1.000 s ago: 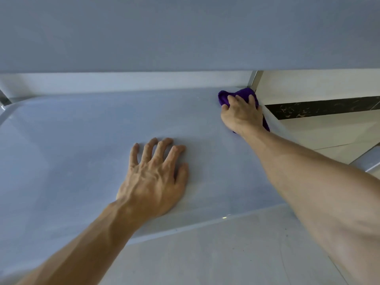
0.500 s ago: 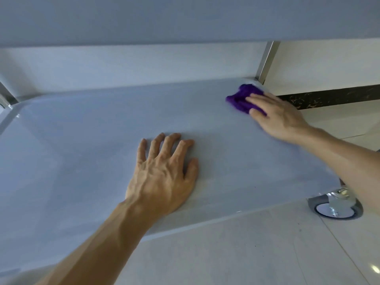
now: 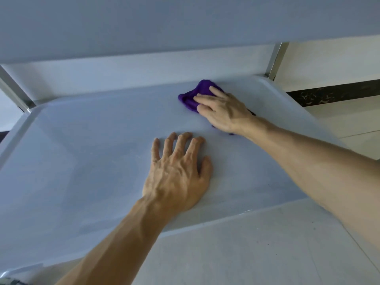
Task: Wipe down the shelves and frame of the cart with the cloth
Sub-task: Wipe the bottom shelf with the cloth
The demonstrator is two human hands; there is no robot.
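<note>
You have a pale grey cart shelf [image 3: 82, 161] with a raised rim in front of you. Your left hand [image 3: 176, 177] lies flat on it near the middle. Beyond that hand, toward the shelf's far right corner, a purple cloth [image 3: 193, 95] lies under your right hand [image 3: 222, 110].

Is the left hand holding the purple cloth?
No, the left hand lies flat with spread fingers on the bare shelf, while the right hand presses the purple cloth.
</note>
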